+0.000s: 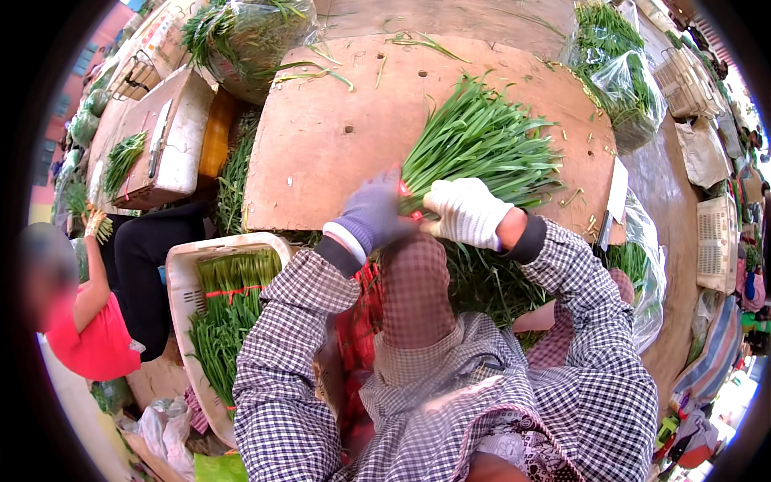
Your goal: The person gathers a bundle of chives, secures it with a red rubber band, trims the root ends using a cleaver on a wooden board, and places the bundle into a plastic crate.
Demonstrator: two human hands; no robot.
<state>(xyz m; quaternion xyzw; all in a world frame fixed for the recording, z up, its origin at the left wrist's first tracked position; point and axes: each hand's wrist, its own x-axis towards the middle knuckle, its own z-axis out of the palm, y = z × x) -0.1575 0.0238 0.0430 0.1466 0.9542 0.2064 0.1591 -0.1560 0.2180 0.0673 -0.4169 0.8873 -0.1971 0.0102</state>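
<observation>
A large bunch of long flat green leaves, like garlic chives (482,144), lies fanned out on a worn wooden board (325,156). At its narrow lower end is my left hand (376,208), in a purple-grey knit glove and blurred, touching the bunch beside a red tie (403,188). My right hand (467,211), in a white knit glove, is closed around the right side of the same end. Another red piece (417,215) shows between the hands. The fingertips of both hands are partly hidden.
A knife (613,199) lies at the board's right edge. Left of my knees stands a plastic crate (174,265) of tied greens. Bagged greens (614,72) sit back right, more (253,48) back left. A co-worker (90,325) sits at far left by a foam box (181,144) bearing another knife (159,135).
</observation>
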